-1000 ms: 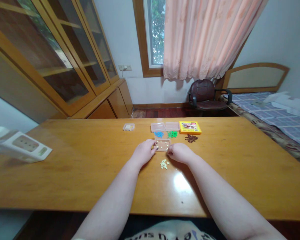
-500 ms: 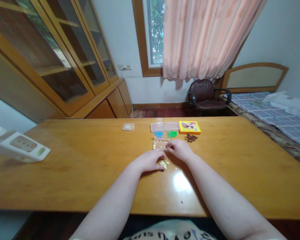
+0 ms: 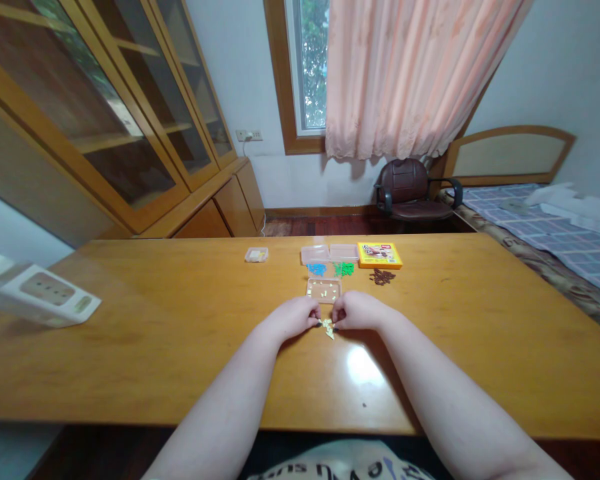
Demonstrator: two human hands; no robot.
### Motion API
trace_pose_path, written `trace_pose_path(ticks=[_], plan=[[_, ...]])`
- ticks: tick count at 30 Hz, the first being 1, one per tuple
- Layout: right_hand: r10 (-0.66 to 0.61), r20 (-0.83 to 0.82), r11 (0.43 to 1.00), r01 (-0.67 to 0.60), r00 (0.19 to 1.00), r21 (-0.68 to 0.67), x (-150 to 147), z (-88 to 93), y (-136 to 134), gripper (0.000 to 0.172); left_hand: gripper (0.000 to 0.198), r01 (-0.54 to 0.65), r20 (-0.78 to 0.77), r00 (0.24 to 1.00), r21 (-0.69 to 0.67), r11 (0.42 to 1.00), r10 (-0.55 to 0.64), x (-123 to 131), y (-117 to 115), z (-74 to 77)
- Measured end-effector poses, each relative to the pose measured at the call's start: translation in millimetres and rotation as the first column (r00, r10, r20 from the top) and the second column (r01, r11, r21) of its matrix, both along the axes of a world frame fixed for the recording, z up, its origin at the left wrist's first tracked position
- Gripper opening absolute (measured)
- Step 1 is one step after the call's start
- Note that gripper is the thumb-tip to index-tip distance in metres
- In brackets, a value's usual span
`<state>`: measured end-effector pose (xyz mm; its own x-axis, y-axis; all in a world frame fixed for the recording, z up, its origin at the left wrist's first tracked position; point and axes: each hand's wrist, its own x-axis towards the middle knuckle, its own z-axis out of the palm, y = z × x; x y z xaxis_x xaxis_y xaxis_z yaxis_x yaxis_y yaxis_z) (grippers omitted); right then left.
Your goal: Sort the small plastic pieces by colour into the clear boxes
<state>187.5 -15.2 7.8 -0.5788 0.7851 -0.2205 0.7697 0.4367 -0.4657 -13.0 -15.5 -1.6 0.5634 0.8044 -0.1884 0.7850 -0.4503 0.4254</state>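
Observation:
A small pile of cream-coloured pieces [image 3: 329, 327] lies on the table between my two hands. At its left edge is my left hand [image 3: 297, 316], thumb and fingertips drawn together; whatever they pinch is too small to make out. From the other side my right hand [image 3: 359, 311] reaches the pile, its fingertips also pinched at the edge, and any piece between them cannot be made out. Just beyond the hands sits a shallow clear plastic tray [image 3: 309, 298], with several cream pieces spread over its bottom.
Behind the tray lie blue pieces [image 3: 317, 269], green pieces [image 3: 347, 269] and brown pieces [image 3: 382, 277]. Two clear plastic trays [image 3: 344, 252] and a yellow box [image 3: 380, 255] stand farther back. A small clear case [image 3: 257, 255] is at left; a white appliance [image 3: 50, 293] stands far left.
My right hand has come back from the tray to the cream pile. My left fingers, spread around the pile before, are now pinched at its left edge.

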Motion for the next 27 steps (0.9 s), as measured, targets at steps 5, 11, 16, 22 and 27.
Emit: trace_pose_path(ticks=[5, 11, 16, 22, 27], plan=[[0.002, 0.054, 0.995, -0.008, 0.999, 0.103, -1, -3.8, 0, 0.021, 0.009, -0.015, -0.004, 1.000, -0.019, 1.000, 0.015, -2, 0, -0.6], [-0.046, 0.006, 0.973, 0.044, 0.999, 0.225, 0, -8.2, 6, 0.017, 0.009, -0.035, -0.014, 0.999, -0.031, 0.999, 0.035, -3, -1, 1.6], [-0.242, -0.132, 0.897, 0.274, 0.961, 0.346, 3, -7.3, 11, 0.021, 0.009, -0.043, -0.035, 0.999, -0.050, 0.998, 0.042, -2, -2, 4.4], [0.052, -0.099, 0.987, -0.036, 0.994, 0.157, 0, -8.0, 5, 0.019, 0.009, -0.047, -0.037, 0.998, -0.055, 0.997, 0.045, -3, -2, 6.2], [0.069, -0.011, 0.986, -0.066, 0.998, 0.156, -6, -11.0, 2, 0.024, 0.010, -0.050, -0.045, 0.998, -0.036, 0.998, 0.048, -4, -2, 5.8]])
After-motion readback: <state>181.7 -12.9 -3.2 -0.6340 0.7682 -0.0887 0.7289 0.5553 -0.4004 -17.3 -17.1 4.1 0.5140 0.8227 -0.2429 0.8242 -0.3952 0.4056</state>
